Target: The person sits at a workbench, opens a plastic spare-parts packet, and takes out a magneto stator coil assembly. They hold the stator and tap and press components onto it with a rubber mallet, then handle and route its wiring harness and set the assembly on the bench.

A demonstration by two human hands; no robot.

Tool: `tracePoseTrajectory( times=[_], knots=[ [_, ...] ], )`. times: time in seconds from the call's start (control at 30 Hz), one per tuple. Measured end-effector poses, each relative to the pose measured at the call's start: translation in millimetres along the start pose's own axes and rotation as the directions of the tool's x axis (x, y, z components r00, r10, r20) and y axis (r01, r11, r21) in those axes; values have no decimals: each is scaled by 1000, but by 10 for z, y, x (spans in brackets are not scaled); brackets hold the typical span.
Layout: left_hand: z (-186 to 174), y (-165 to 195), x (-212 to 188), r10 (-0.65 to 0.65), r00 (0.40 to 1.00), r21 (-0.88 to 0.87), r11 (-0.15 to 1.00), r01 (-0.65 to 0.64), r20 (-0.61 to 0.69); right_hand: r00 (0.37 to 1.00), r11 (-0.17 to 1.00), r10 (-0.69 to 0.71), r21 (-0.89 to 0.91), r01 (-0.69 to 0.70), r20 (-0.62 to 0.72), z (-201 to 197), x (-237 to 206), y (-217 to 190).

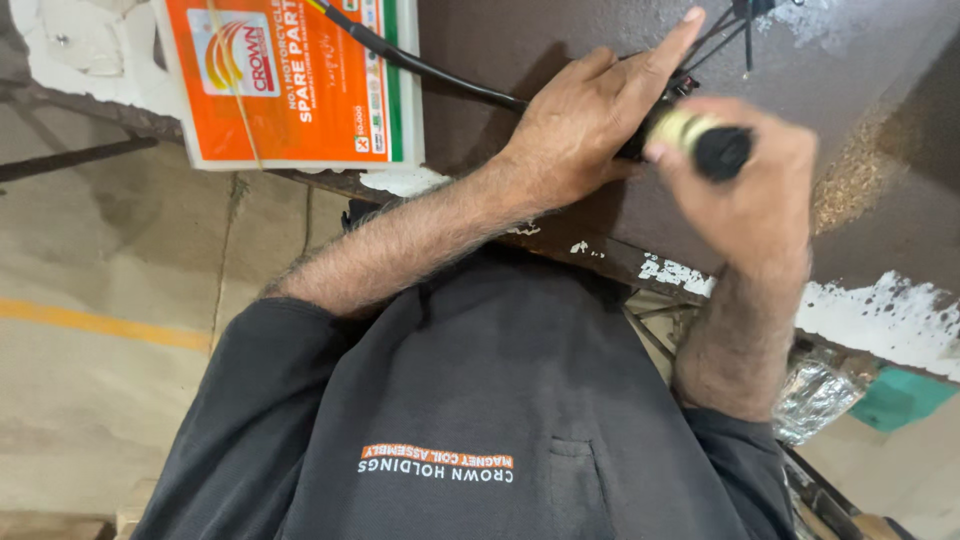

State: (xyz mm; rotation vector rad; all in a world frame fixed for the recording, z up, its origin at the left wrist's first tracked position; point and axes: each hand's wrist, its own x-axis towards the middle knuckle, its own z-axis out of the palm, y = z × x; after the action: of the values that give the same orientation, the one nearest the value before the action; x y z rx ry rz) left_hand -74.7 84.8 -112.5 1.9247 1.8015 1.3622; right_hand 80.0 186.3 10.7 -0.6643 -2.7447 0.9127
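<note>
Cable assembly (690, 130), black with a pale yellowish band and a black end cap, lies between both hands over a dark brown bench top (560, 40). Its long axis runs roughly left to right across the view, tilted slightly down toward the cap end.

Nearest the camera is the person's dark grey shirt (480, 400), with both bare forearms reaching up from it to the bench edge (620, 262), where white paint is chipped.

Right hand (750, 195) is curled around the cap end; its fingers are pressed together in a closed grip, blurred, so the exact finger placement cannot be told. Left hand (590, 125) lies on the bench just beside it, touching the assembly from the left; its index finger is extended straight and the remaining fingers are folded around the black body. Both hands are equally close to the piece.

Further off, a black cable (430, 72) leads away from the left hand toward an orange and white box (290, 80) at the bench's far left. Thin black wires (735, 30) fan out beyond the fingers.
</note>
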Motion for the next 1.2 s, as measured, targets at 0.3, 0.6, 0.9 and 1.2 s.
tracePoseTrajectory(
  times=[0.3,0.6,0.9,1.2],
  knots=[
    [-67,20,-1,55,998,-44,998,-53,35,966,996,-82,10,88,-247,152,-160,237],
    [-96,130,162,-526,762,-850,128,511,378,725,962,-49,163,220,-687,52,-1081,493],
    [-235,364,57,-333,735,-804,-168,570,591,849,987,-159,-114,117,-504,30,-842,-12],
    [-240,328,52,-309,785,-822,18,569,537,819,963,56,247,106,-571,99,-842,-78]
  ],
)
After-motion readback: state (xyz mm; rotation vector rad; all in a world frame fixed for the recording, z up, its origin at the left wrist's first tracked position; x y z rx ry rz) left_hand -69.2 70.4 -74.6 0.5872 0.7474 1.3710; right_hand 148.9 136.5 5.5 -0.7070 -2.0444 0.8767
